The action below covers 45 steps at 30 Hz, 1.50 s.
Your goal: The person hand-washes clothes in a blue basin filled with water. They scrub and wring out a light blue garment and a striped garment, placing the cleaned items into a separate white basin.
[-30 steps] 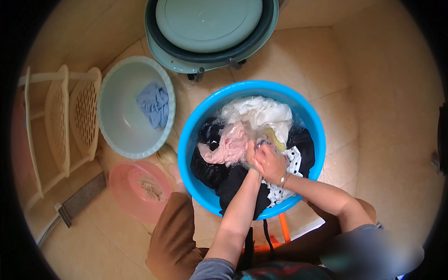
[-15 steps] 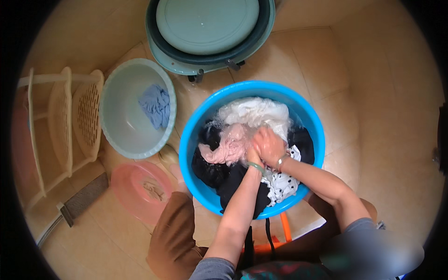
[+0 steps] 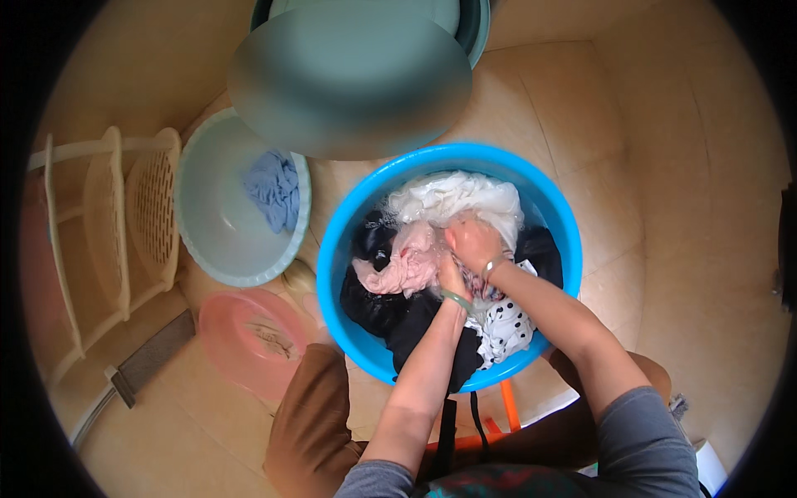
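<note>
A round blue tub (image 3: 332, 249) full of wet laundry stands before me. Near its middle my hands work close together. My right hand (image 3: 475, 242) is curled closed, and my left hand (image 3: 452, 278), with a green bangle at the wrist, is closed just below it. Both grip a wet patterned cloth (image 3: 479, 285), mostly hidden by the hands. To their left lies a pink cloth (image 3: 407, 264); behind them is a white garment (image 3: 457, 195) in sudsy water. A black-dotted white cloth (image 3: 505, 329) sits on the near right, dark garments (image 3: 419, 340) at the near left.
Left of the tub stands a pale green basin (image 3: 207, 249) with a blue cloth (image 3: 274, 189) inside. Nearer is a pink basin (image 3: 224, 332), beside a long-handled brush (image 3: 158, 350). A cream rack (image 3: 116, 216) stands far left. Green basins (image 3: 365, 75) rest at the back, partly blurred.
My hands have come slightly apart, the right one still above the left. More of the patterned cloth shows between them. The view has shifted slightly.
</note>
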Tool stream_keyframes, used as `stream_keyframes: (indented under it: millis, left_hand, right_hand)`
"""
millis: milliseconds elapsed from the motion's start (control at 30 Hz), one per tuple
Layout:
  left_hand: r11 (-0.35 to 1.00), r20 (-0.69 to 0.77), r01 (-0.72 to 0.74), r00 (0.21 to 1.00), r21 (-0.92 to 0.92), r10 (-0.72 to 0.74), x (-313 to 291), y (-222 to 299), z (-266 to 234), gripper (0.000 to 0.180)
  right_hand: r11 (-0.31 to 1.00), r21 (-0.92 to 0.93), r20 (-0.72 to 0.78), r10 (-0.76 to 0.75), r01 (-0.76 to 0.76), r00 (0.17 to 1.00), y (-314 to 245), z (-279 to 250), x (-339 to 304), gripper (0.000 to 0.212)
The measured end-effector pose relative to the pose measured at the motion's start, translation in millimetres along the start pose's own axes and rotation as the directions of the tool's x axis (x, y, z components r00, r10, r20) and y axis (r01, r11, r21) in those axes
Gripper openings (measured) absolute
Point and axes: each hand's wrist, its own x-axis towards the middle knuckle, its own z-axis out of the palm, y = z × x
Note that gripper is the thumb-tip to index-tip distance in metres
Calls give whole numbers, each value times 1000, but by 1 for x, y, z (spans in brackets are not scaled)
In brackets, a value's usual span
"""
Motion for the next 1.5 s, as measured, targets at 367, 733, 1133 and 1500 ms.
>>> stream_keyframes:
  millis: [367,733,1133,1500]
  left_hand:
    - [988,454,103,890,-112,-41,27,-20,-48,40]
    - [121,447,-774,477,622,757,-73,91,16,56]
    - [-409,399,-258,862,876,313,47,103,23,40]
    - [629,265,-457,887,629,379,3,84,3,66]
  right_hand:
    - [971,109,-69,-206,213,976,-34,-49,-60,13]
    - [846,519,-455,153,122,877,-1,-97,-38,21]
    - [881,464,-97,156,-94,983,23,24,11,31]
    - [588,807,-104,219,-46,970,-18,-47,-1,19]
